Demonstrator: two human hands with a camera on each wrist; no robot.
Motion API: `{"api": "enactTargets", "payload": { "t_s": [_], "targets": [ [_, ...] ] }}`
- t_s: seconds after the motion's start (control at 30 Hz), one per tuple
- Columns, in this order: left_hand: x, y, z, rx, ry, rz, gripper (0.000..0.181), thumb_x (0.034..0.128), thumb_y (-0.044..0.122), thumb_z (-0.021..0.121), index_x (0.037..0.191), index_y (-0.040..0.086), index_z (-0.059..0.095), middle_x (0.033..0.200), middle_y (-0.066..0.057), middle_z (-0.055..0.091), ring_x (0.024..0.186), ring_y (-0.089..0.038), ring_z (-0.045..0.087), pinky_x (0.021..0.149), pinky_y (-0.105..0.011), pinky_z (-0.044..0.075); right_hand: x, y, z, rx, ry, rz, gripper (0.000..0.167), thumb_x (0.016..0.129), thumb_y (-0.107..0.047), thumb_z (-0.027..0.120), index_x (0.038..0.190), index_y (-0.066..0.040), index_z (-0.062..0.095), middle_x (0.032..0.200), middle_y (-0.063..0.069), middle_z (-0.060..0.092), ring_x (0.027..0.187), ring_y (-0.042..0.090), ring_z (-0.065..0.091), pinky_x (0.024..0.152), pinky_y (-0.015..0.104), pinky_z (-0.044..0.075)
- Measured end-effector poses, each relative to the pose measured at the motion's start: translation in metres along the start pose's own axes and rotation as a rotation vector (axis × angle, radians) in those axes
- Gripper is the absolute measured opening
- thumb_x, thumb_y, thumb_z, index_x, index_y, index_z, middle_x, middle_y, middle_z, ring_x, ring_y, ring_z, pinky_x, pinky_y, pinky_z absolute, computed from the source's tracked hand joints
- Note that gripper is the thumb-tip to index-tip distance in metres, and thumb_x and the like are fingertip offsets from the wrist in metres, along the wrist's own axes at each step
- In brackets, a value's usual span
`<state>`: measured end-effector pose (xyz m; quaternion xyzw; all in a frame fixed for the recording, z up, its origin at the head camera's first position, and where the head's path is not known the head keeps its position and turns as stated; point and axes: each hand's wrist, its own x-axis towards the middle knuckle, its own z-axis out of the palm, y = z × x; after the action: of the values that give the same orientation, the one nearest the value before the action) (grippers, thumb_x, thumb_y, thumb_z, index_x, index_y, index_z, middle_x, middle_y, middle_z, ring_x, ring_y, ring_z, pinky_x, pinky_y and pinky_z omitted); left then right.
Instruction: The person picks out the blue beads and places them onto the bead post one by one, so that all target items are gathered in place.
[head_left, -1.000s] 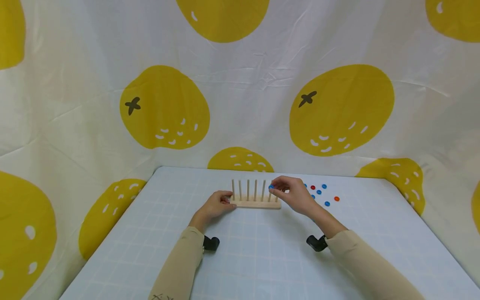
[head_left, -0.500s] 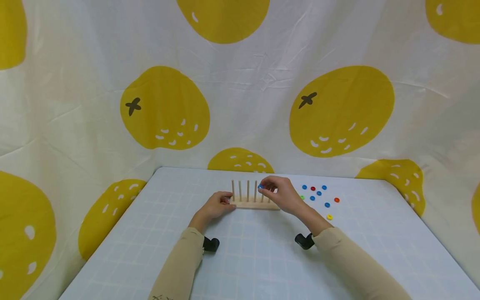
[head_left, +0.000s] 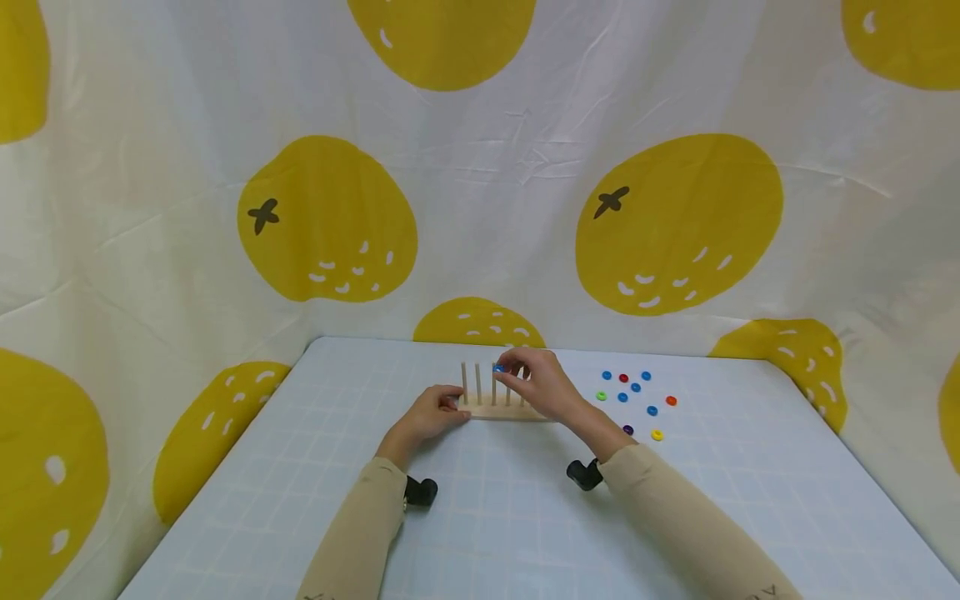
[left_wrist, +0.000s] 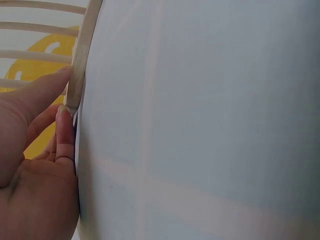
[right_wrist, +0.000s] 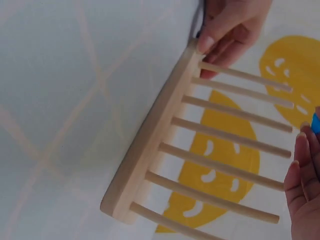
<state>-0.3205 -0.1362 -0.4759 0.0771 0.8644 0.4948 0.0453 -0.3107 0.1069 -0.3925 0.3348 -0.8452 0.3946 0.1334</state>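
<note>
Blue ring (head_left: 498, 368) pinched by right hand (head_left: 542, 386), held near top of third peg (head_left: 493, 388) from left; contact hard to tell | peg rack (head_left: 497, 412) near far edge of surface (head_left: 300, 508), left end pinched by left hand (head_left: 427, 415) | loose rings (head_left: 636, 387) toward far right corner
</note>
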Motion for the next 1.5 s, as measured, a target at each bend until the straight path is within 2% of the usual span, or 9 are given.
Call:
{"api": "enactTargets", "payload": {
  "t_s": [0.37, 0.57, 0.83, 1.1, 1.5],
  "targets": [
    [-0.001, 0.001, -0.002, 0.008, -0.001, 0.021, 0.05, 0.0892, 0.012, 0.079, 0.134, -0.002, 0.063, 0.097, -0.009, 0.061, 0.087, -0.021, 0.054, 0.078, -0.033, 0.044, 0.018, -0.005, 0.016, -0.012, 0.007, -0.017, 0.013, 0.096, -0.014, 0.073, 0.106, -0.005, 0.073, 0.099, 0.004, 0.071, 0.089, 0.018, 0.061, 0.079, 0.042, 0.054],
    [-0.003, 0.002, 0.0, -0.005, -0.008, 0.024, 0.05, 0.0889, 0.011, 0.079, 0.134, -0.003, 0.063, 0.096, -0.008, 0.061, 0.087, -0.02, 0.054, 0.078, -0.032, 0.044, 0.026, -0.006, 0.026, -0.022, 0.009, -0.018, 0.011, 0.097, -0.014, 0.072, 0.104, -0.006, 0.073, 0.099, 0.004, 0.071, 0.09, 0.022, 0.063, 0.082, 0.038, 0.052],
    [-0.004, 0.003, -0.001, 0.006, -0.007, 0.006, 0.05, 0.0902, 0.015, 0.079, 0.135, 0.0, 0.063, 0.099, -0.008, 0.06, 0.091, -0.021, 0.055, 0.082, -0.035, 0.045, 0.037, -0.007, 0.036, 0.003, -0.003, -0.007, 0.011, 0.097, -0.013, 0.072, 0.103, -0.003, 0.073, 0.098, 0.008, 0.07, 0.092, 0.028, 0.062, 0.085, 0.05, 0.053],
    [-0.001, 0.0, -0.002, 0.005, -0.015, 0.025, 0.049, 0.0897, 0.014, 0.079, 0.133, -0.001, 0.064, 0.098, -0.008, 0.062, 0.089, -0.02, 0.056, 0.08, -0.034, 0.045, 0.043, -0.005, 0.043, -0.024, -0.026, 0.023, 0.011, 0.098, -0.013, 0.071, 0.106, -0.005, 0.072, 0.102, 0.005, 0.07, 0.091, 0.024, 0.06, 0.081, 0.035, 0.051],
    [-0.001, 0.001, -0.002, 0.026, -0.007, 0.044, 0.049, 0.0894, 0.014, 0.079, 0.133, -0.002, 0.064, 0.098, -0.009, 0.063, 0.089, -0.02, 0.058, 0.082, -0.035, 0.047, 0.042, -0.003, 0.049, -0.124, -0.047, 0.057, 0.012, 0.098, -0.016, 0.071, 0.106, -0.008, 0.074, 0.101, 0.003, 0.071, 0.09, 0.022, 0.061, 0.076, 0.032, 0.05]
  ]
}}
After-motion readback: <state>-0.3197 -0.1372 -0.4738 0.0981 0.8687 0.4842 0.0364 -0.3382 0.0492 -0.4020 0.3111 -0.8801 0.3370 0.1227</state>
